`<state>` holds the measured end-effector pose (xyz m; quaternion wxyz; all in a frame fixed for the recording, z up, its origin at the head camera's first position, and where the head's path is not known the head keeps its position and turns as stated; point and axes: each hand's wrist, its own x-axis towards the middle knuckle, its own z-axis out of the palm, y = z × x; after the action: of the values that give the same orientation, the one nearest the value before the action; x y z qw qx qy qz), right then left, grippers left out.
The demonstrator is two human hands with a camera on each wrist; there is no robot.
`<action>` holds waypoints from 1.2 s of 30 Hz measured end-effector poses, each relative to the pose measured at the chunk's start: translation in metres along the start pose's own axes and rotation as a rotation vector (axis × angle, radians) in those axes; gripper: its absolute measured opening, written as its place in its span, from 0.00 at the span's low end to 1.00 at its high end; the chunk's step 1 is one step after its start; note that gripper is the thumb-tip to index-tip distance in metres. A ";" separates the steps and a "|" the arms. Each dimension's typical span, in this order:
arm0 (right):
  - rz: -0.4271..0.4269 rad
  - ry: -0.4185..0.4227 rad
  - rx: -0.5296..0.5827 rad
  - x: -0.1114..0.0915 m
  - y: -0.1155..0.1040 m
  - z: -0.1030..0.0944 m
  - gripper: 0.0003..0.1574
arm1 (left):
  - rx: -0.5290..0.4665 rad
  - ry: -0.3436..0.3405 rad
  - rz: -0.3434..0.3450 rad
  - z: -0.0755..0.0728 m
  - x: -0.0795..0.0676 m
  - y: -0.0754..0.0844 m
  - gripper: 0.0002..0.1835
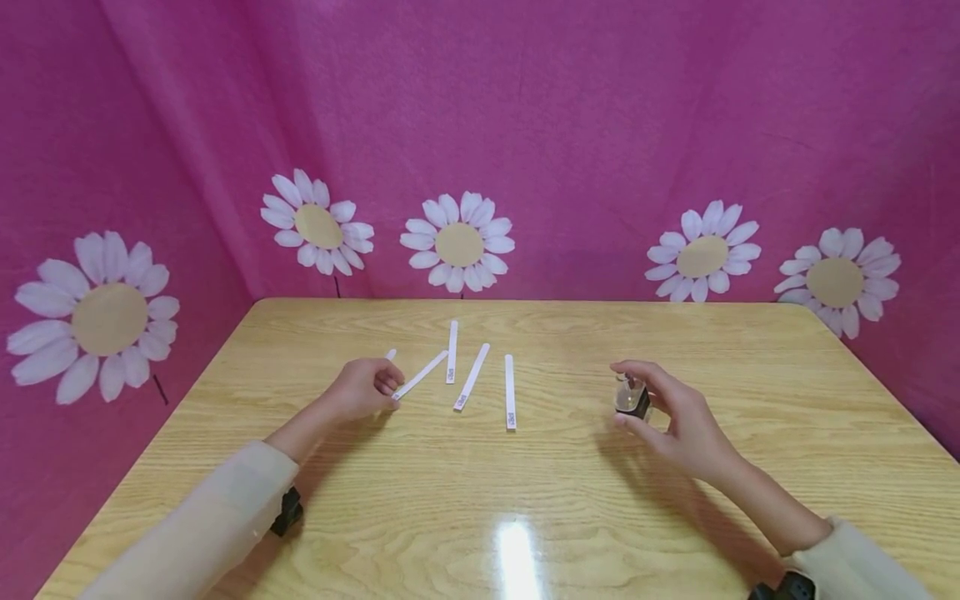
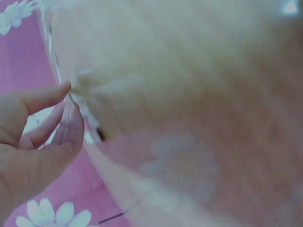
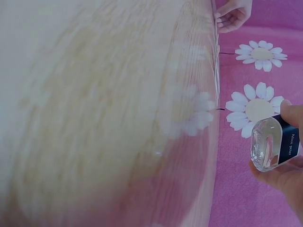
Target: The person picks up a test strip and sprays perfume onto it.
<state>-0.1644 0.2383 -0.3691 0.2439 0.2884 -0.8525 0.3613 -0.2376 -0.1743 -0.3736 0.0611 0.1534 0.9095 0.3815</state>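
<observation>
White strips (image 1: 510, 392) lie spread — the dark-labelled bottle (image 3: 274, 144) seems raised.

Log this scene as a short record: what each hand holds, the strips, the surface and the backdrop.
Left hand: pinches the near end of a white paper strip
Right hand: holds a dark-labelled glass bottle
Other strips: three in full view, one partly hidden by the left hand
Surface: wood-grain table
Backdrop: magenta daisy-print cloth
</observation>
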 end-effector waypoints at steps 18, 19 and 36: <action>0.022 -0.007 -0.023 -0.003 0.000 -0.001 0.41 | 0.050 -0.162 -0.003 -0.026 0.000 0.004 0.16; 0.025 -0.008 -0.017 -0.003 0.000 -0.001 0.40 | 0.046 -0.163 -0.006 -0.026 0.000 0.004 0.16; 0.019 -0.016 -0.007 -0.003 0.002 -0.001 0.40 | 0.088 -0.173 -0.051 -0.025 0.003 0.005 0.17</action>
<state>-0.1632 0.2408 -0.3714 0.2345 0.2823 -0.8585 0.3582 -0.2450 -0.1870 -0.3521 0.1424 0.1650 0.9204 0.3246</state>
